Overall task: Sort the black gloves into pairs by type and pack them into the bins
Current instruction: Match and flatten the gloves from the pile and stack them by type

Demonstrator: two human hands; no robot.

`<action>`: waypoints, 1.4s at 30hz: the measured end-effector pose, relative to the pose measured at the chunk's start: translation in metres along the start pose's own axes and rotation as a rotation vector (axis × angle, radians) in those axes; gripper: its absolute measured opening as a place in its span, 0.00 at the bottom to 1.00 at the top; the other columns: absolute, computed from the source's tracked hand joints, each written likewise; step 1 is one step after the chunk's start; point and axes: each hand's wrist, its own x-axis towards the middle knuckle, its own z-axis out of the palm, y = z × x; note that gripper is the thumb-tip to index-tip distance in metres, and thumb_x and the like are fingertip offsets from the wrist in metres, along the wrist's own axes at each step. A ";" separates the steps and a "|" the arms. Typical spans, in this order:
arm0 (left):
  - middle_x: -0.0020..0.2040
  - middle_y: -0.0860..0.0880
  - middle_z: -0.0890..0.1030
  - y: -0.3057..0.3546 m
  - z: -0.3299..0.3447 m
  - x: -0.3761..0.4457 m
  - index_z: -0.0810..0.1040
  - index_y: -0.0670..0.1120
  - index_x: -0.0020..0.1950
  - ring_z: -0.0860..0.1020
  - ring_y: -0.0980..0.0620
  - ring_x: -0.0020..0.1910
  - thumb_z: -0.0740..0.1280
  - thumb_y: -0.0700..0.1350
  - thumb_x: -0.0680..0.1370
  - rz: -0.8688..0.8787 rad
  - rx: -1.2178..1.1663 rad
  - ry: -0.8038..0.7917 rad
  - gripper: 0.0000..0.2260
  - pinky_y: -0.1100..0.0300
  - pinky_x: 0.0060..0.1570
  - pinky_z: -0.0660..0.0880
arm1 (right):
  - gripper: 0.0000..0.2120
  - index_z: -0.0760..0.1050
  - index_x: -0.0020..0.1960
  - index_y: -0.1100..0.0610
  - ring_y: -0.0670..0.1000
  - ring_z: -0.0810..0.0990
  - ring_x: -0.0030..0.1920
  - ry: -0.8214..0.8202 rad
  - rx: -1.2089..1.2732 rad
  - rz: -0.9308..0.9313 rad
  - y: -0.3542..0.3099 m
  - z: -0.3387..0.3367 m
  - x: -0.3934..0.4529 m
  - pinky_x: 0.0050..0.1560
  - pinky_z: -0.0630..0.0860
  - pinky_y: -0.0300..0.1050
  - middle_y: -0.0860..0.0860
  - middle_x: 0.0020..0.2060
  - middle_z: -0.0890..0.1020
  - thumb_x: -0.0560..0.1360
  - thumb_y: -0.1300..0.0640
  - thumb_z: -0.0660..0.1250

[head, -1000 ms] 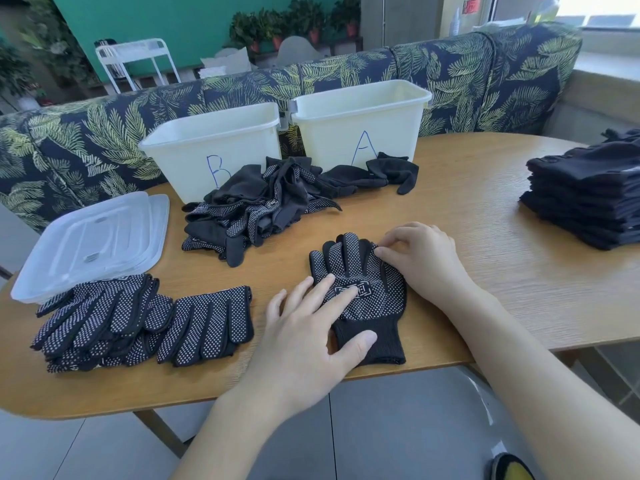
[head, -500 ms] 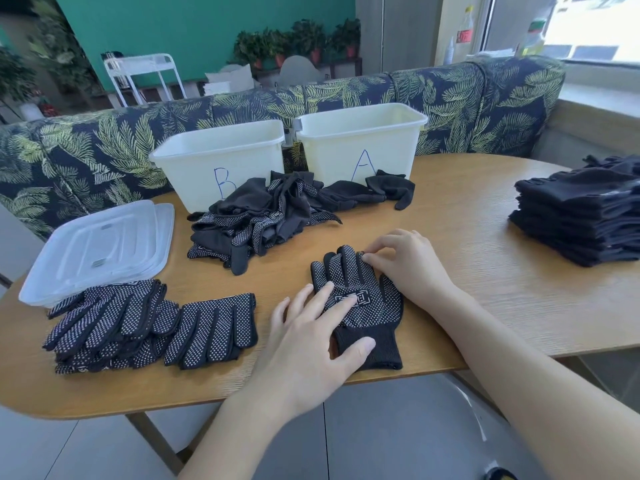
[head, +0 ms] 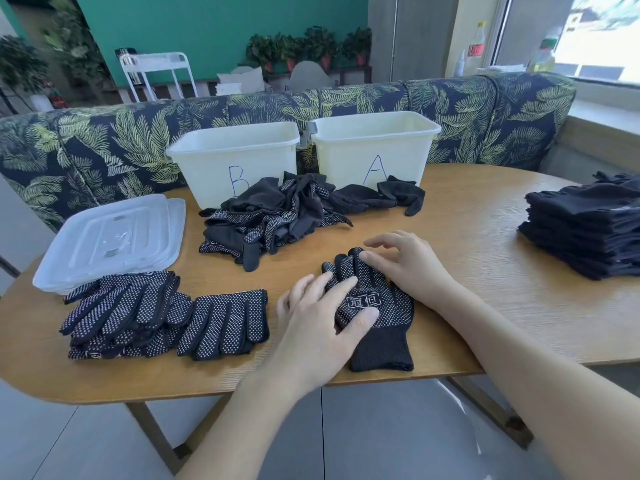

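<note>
head | dotted black glove (head: 381, 306), flat, possibly two stacked | left hand (head: 322, 323), right hand (head: 408, 268): fingers straight, pressing it

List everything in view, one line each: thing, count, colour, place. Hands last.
Bins: 2, white, table's far edge; B left, A right.
Lids: a stack, count unclear, clear plastic, table's left.
Mixed glove heap: count unclear, black, some dotted, in front of the bins.
Dotted glove stack: count unclear, black with white dots, near left.
Dotted glove pair: black with white dots, beside that stack.
Logo glove: at least 1, black, dotted, near edge, under both hands.
Plain glove stack: count unclear, black, table's right.
Table: 1, wooden.
Sofa: 1, dark with a leaf print, behind the table.
Left hand: flat on the logo glove's palm.
Right hand: fingertips on that glove's fingers.
</note>
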 end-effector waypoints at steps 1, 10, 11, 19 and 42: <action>0.81 0.58 0.59 0.000 0.001 0.005 0.62 0.64 0.78 0.47 0.58 0.79 0.54 0.70 0.79 -0.008 -0.007 0.017 0.28 0.51 0.77 0.44 | 0.19 0.81 0.58 0.42 0.50 0.76 0.58 -0.012 -0.009 -0.002 0.000 0.001 0.001 0.64 0.73 0.58 0.41 0.51 0.80 0.74 0.33 0.67; 0.71 0.59 0.71 0.007 0.008 0.036 0.69 0.63 0.75 0.57 0.54 0.73 0.53 0.62 0.84 -0.085 -0.059 0.068 0.20 0.49 0.72 0.49 | 0.23 0.80 0.58 0.40 0.50 0.74 0.59 -0.066 -0.037 -0.009 0.010 0.004 0.005 0.64 0.70 0.59 0.42 0.53 0.81 0.69 0.29 0.65; 0.70 0.59 0.71 0.008 0.007 0.038 0.70 0.63 0.74 0.57 0.54 0.72 0.52 0.61 0.84 -0.104 -0.073 0.069 0.19 0.49 0.72 0.49 | 0.25 0.80 0.58 0.41 0.50 0.74 0.59 -0.073 -0.047 -0.008 0.010 0.004 0.006 0.65 0.70 0.59 0.42 0.53 0.80 0.69 0.28 0.64; 0.69 0.60 0.74 0.014 0.009 0.047 0.76 0.59 0.70 0.59 0.56 0.72 0.58 0.57 0.84 -0.164 -0.196 0.117 0.16 0.50 0.72 0.49 | 0.20 0.81 0.55 0.44 0.50 0.75 0.57 -0.047 -0.027 -0.006 0.014 0.007 0.008 0.63 0.71 0.58 0.42 0.50 0.81 0.71 0.32 0.68; 0.82 0.55 0.59 0.008 0.019 0.041 0.62 0.56 0.80 0.52 0.47 0.79 0.42 0.73 0.78 -0.138 0.234 0.065 0.36 0.40 0.76 0.45 | 0.05 0.83 0.47 0.44 0.51 0.75 0.52 0.004 -0.067 -0.023 0.011 0.010 0.008 0.61 0.72 0.58 0.44 0.47 0.81 0.76 0.43 0.72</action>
